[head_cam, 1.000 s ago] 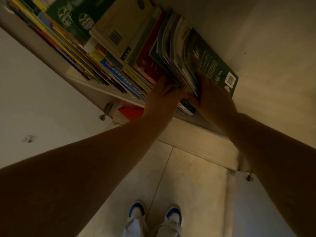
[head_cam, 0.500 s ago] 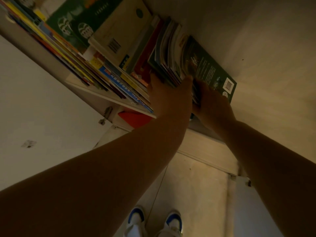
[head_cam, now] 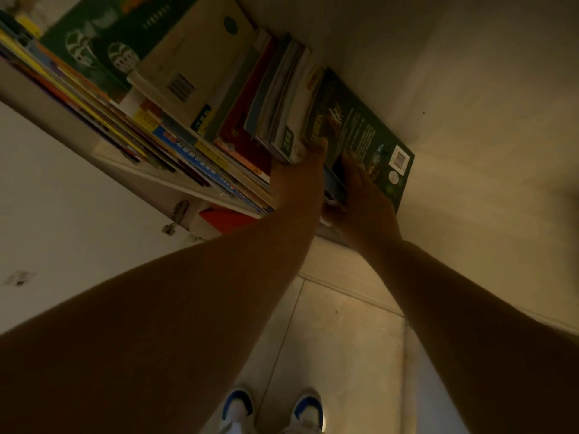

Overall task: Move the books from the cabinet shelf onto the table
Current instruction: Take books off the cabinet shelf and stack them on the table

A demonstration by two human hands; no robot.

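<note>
Many books (head_cam: 188, 73) lean in a row on the cabinet shelf (head_cam: 175, 183), spines towards me. At the right end stands a dark green book (head_cam: 369, 133) with a barcode on its cover. My left hand (head_cam: 297, 183) reaches up to the lower ends of the thin books (head_cam: 282, 120) just left of it; the thumb lies by the green book's spine and the fingers are hidden under those books. My right hand (head_cam: 363, 195) holds the green book's lower end, fingers laid on its cover. No table is in view.
An open white cabinet door (head_cam: 62, 198) with a hinge (head_cam: 178, 214) hangs on the left. The cabinet's side wall (head_cam: 485, 136) closes the shelf on the right. A red object (head_cam: 225, 219) sits below the shelf. My two shoes (head_cam: 238, 408) stand on the tiled floor.
My left hand has slid up and to the right, in between the thin books and the green book. The right hand has stayed on the green book's lower end.
</note>
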